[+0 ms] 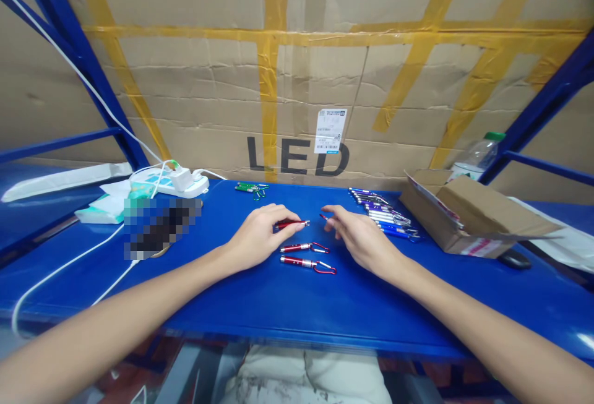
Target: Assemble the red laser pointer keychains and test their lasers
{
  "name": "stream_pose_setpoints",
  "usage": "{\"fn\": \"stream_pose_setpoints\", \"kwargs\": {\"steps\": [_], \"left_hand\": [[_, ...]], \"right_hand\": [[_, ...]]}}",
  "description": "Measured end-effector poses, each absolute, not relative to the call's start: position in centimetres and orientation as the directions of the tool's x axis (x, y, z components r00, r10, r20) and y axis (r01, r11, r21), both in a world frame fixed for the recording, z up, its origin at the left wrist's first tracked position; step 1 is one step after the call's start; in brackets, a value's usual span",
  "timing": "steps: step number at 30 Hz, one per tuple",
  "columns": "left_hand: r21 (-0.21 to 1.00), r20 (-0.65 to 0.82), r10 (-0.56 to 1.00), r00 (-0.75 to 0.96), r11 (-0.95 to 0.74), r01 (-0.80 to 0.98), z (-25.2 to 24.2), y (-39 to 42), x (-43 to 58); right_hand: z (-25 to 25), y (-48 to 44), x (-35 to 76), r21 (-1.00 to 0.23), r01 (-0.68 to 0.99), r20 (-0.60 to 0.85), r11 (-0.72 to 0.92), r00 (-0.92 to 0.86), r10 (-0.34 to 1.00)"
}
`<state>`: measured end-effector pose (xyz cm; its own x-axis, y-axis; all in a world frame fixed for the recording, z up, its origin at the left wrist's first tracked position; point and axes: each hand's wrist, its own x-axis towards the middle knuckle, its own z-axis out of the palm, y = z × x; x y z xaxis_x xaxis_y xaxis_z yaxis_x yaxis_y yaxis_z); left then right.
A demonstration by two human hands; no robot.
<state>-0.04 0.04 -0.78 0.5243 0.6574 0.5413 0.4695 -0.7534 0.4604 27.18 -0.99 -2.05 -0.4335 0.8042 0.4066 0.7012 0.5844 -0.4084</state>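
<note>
My left hand (260, 238) is closed around a slim red keychain flashlight (292, 224), its silver end pointing right. Facing it, my right hand (361, 238) pinches a small red carabiner clip (323, 216), mostly hidden by the fingers. The flashlight and the clip are apart. Just below the hands lie two more red flashlights, an upper one (296, 248) and a lower one (297, 262), each with a red carabiner at its right end. Beyond my right hand is a row of purple, silver and blue flashlights (381, 215) with clips.
Green flashlights (250, 188) lie at the back of the blue table (241, 311). A white power strip (195, 186) with cables and a blurred-out object (162, 231) are on the left. At right stand an open cardboard box (477, 212) and a green-capped bottle (482, 150). A large carton (208, 94) forms the back.
</note>
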Motion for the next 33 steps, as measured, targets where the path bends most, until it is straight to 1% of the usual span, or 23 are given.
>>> {"fn": "stream_pose_setpoints", "kwargs": {"steps": [5,12,16,20,24,27,33], "left_hand": [[0.444,0.55,0.65,0.524,-0.76,0.475,-0.8,0.1,0.0],[0.463,0.532,0.672,0.515,-0.74,0.488,-0.6,-0.1,0.1],[0.474,0.514,0.683,0.519,-0.73,0.493,-0.5,-0.2,0.1],[0.454,0.537,0.636,0.554,-0.771,0.447,-0.4,-0.4,0.1],[0.447,0.584,0.593,0.554,-0.805,0.39,-0.5,-0.5,0.1],[0.45,0.587,0.583,0.562,-0.812,0.372,-0.5,-0.6,0.1],[0.464,0.566,0.587,0.579,-0.807,0.364,-0.7,-0.8,0.1]], "right_hand": [[-2.3,-0.7,27.3,-0.4,0.677,0.471,0.618,-0.427,0.772],[-1.3,-1.4,26.6,-0.467,0.67,0.41,0.577,-0.414,0.813],[-0.8,-1.8,26.3,-0.511,0.638,0.397,0.576,-0.419,0.816],[-0.5,-2.2,26.0,-0.606,0.563,0.377,0.562,-0.419,0.826],[-0.3,-2.6,25.6,-0.703,0.486,0.312,0.519,-0.445,0.84],[-0.2,-2.8,25.5,-0.762,0.431,0.258,0.484,-0.483,0.837],[0.0,-2.7,25.4,-0.851,0.362,0.191,0.38,-0.46,0.867]]}}
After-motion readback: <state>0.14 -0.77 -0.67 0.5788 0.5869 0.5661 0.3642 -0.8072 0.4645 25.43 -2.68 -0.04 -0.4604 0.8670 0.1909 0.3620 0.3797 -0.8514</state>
